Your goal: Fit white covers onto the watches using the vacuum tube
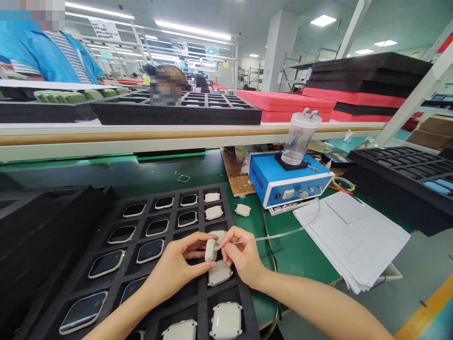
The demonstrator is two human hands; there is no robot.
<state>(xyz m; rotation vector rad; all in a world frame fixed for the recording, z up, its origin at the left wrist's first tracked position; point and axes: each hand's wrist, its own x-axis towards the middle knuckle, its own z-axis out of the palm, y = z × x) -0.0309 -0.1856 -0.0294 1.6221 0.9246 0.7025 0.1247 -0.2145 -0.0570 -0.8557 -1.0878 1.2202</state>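
Between its thumb and fingers, my left hand (177,264) holds a cream watch case (211,250) on edge above a black foam tray (203,293). My right hand (244,257) pinches the end of a clear thin tube (279,234), its tip at the side of that case. The tube runs right to a blue machine (290,182). Dark-faced watch cases (150,250) fill the tray's left compartments, and cream cases with their pale sides up (226,320) lie in the right ones. A further cream case (243,210) lies on the green table beside the tray.
Papers (350,236) lie right of the machine, which carries a clear cylinder (299,139). Black foam trays stand at the left (46,236) and right (399,184). A shelf (177,137) with trays and red foam crosses behind. People are beyond it.
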